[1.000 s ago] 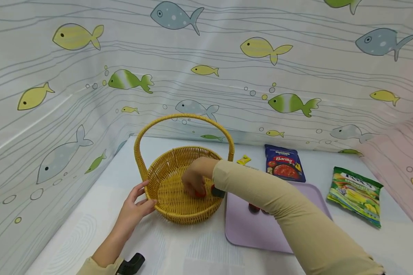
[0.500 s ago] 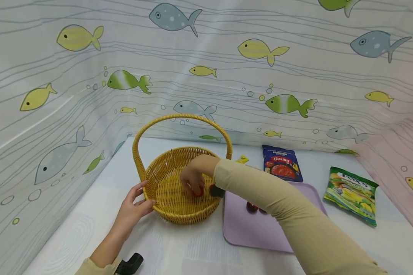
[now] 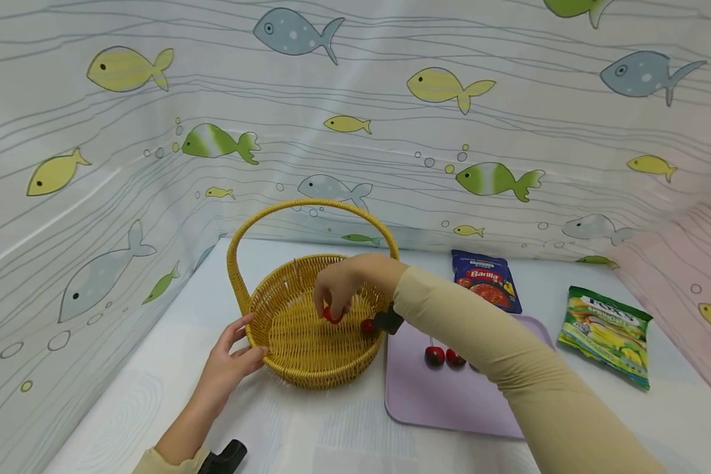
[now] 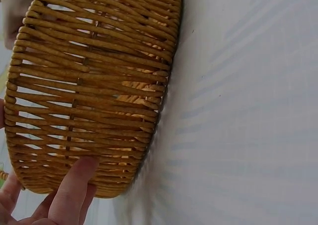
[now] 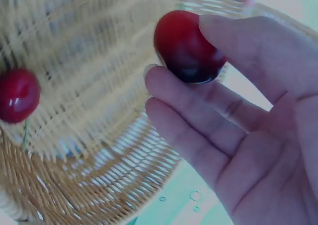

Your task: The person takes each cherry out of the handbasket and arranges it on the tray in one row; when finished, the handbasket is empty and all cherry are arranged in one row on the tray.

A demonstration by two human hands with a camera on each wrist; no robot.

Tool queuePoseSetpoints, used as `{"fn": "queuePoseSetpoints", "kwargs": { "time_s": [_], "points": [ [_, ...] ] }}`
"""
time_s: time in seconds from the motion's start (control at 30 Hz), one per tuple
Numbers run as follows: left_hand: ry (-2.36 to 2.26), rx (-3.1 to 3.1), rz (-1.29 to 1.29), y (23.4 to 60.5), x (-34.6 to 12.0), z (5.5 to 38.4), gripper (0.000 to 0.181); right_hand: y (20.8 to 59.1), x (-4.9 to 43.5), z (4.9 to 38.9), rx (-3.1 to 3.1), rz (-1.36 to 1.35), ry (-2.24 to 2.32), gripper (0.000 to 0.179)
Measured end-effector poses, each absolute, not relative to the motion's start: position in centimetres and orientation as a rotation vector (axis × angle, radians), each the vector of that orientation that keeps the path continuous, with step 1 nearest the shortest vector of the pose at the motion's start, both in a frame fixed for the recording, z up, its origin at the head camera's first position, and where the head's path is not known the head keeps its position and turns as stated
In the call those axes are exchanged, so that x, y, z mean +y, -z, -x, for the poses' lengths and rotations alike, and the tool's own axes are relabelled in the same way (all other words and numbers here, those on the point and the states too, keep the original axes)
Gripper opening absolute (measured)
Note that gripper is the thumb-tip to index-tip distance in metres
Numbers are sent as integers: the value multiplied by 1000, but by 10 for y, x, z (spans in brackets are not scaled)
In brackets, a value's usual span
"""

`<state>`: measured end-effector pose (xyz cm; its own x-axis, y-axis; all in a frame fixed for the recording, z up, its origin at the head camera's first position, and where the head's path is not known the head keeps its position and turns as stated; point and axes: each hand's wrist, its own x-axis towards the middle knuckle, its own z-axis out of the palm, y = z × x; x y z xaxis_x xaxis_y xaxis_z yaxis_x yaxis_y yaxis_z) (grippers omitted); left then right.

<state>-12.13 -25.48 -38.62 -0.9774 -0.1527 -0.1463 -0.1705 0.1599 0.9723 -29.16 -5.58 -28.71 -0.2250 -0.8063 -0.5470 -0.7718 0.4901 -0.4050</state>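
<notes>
A yellow wicker basket [image 3: 296, 345] with a tall arched handle stands on the table. My left hand [image 3: 230, 361] holds its left side, fingers at the rim; in the left wrist view a fingertip [image 4: 82, 170] presses the woven outer wall. Inside the basket, my right hand [image 3: 339, 284] pinches a dark red cherry [image 5: 186, 46] between thumb and fingertips, over the woven bottom. Another cherry [image 3: 368, 326] lies at the right of the basket's bottom, its green stem showing in the right wrist view.
Right of the basket is a lilac tray [image 3: 432, 405] bearing several cherries [image 3: 434, 356], partly hidden by my right sleeve [image 3: 509, 355]. Behind lie a blue Barilla pouch [image 3: 486, 280] and, farther right, a green Fox's candy bag [image 3: 607, 332]. A fish-patterned curtain surrounds the table.
My right hand has lifted slightly from the basket's bottom, with the cherry in its fingertips. More of the other cherry and the tray's cherries shows. My left hand stays at the rim.
</notes>
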Motion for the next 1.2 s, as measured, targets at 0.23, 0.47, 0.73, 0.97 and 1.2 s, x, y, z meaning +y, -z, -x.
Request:
{"fn": "queuePoseSetpoints", "kwargs": {
  "time_s": [0.23, 0.47, 0.73, 0.97, 1.2],
  "points": [
    [-1991, 2368, 347, 384, -251, 122, 67, 270, -4, 272, 2100, 1555, 470, 22],
    [-1967, 2367, 374, 383, -251, 122, 68, 276, 64, 251, 2152, 1548, 781, 20],
    [-1952, 2403, 352, 392, -255, 128, 70, 296, 149, 237, 2304, 1402, 983, 23],
    [-1988, 2406, 319, 406, -264, 133, 72, 322, 205, 224, 2438, 1178, 1061, 24],
    [-2001, 2395, 338, 415, -266, 138, 73, 344, 249, 207, 2464, 991, 1172, 27]
  ]
}}
